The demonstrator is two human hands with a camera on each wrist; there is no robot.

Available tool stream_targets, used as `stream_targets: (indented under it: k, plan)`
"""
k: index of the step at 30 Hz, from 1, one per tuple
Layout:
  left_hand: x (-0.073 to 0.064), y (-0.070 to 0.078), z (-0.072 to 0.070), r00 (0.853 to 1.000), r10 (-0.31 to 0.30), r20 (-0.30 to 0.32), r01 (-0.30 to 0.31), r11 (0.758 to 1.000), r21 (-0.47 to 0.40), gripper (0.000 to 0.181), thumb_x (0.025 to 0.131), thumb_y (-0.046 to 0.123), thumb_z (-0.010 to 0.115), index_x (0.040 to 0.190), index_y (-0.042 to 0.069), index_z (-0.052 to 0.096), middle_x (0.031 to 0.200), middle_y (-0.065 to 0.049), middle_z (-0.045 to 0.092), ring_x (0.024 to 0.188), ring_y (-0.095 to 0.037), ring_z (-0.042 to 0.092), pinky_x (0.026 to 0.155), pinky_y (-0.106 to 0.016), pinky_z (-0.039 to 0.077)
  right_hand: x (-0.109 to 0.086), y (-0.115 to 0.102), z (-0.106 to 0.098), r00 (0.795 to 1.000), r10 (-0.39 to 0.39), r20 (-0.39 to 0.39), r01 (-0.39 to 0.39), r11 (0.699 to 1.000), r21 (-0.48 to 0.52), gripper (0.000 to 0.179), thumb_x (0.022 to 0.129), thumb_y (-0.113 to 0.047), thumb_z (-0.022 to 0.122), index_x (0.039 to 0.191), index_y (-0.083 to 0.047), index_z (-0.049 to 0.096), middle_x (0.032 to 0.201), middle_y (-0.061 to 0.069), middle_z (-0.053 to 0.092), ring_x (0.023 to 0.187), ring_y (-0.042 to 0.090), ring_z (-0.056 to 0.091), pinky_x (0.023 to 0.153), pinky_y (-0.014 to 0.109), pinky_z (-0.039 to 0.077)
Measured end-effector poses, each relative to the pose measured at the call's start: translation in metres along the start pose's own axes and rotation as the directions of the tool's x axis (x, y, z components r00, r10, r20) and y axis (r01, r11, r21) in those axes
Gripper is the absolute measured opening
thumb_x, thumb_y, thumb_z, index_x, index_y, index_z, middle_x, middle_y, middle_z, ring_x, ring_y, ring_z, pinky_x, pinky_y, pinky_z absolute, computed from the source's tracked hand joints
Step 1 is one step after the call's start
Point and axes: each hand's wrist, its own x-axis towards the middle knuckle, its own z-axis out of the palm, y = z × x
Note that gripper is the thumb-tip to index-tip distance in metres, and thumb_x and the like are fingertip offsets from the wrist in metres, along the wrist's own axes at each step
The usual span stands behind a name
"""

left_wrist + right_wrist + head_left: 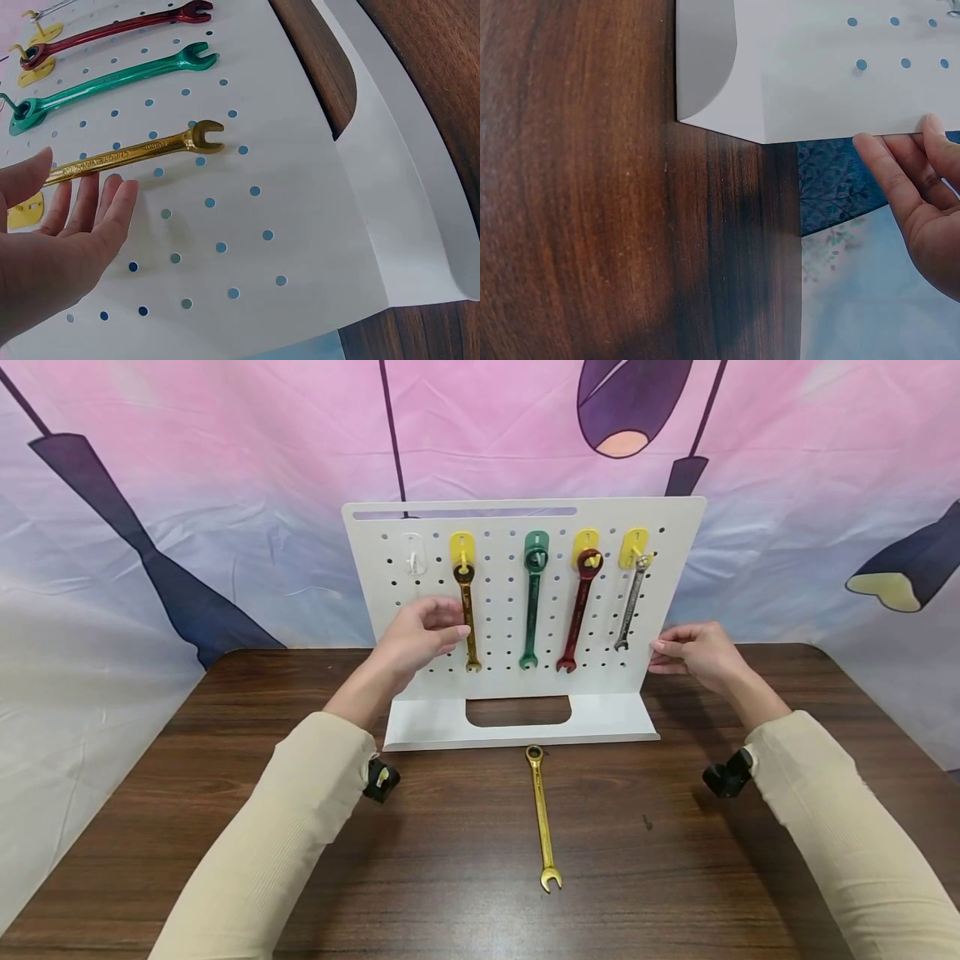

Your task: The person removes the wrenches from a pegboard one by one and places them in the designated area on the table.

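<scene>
A white pegboard stand [517, 722] stands upright on the table, and wrenches hang from its hooks. My left hand [423, 639] is at the dark gold wrench [470, 627], which hangs on a yellow hook. In the left wrist view the thumb lies over the shaft of that wrench [142, 150] and the fingers [86, 202] are at its other side. My right hand [697, 656] holds the right edge of the board, its thumb [934, 135] at the edge. Loose on the table in front lies a bright gold wrench [543, 818].
A green wrench [532, 618], a dark red wrench [577, 618] and a small silver wrench [632, 606] hang further right. At the far left sits a white hook [412, 556] with nothing on it. Behind the wooden table [300, 852] hangs a printed cloth [270, 485].
</scene>
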Motion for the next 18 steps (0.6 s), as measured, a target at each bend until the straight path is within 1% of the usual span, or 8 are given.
stream_targets:
  k: [6,13,18]
  plan:
    - [-0.0008,0.0004,0.0002,1.0,0.001,0.01,-0.001,1.0,-0.012,0.035,0.091,0.003,0.054,0.124,-0.004,0.044,0.121,-0.019,0.05,0.11,-0.026,0.05,0.095,-0.035,0.046,-0.0002,-0.0003,0.0005,1.0,-0.002,-0.004,0.002,1.0,0.012,0.014,0.09,-0.003,0.055,0.091,0.01,0.061,0.079,0.009,0.061,0.071,0.021,0.065,0.083,0.046,0.052]
    - [-0.0019,0.0001,0.0012,1.0,-0.002,0.009,0.002,1.0,-0.025,0.032,0.091,0.002,0.053,0.121,-0.006,0.044,0.114,-0.018,0.05,0.107,-0.028,0.052,0.088,-0.029,0.05,-0.0001,-0.0002,0.0008,1.0,-0.001,-0.007,0.001,1.0,-0.007,0.018,0.09,-0.003,0.055,0.096,0.014,0.058,0.079,0.01,0.061,0.072,0.022,0.065,0.084,0.047,0.051]
    - [-0.0034,0.0009,0.0024,1.0,0.004,0.008,-0.004,1.0,-0.024,0.03,0.091,0.002,0.053,0.119,-0.005,0.045,0.109,-0.018,0.052,0.098,-0.027,0.056,0.085,-0.029,0.052,-0.0001,-0.0003,0.0005,1.0,0.002,-0.006,-0.002,1.0,-0.007,0.019,0.09,-0.003,0.055,0.097,0.014,0.057,0.079,0.01,0.061,0.071,0.021,0.065,0.084,0.047,0.051]
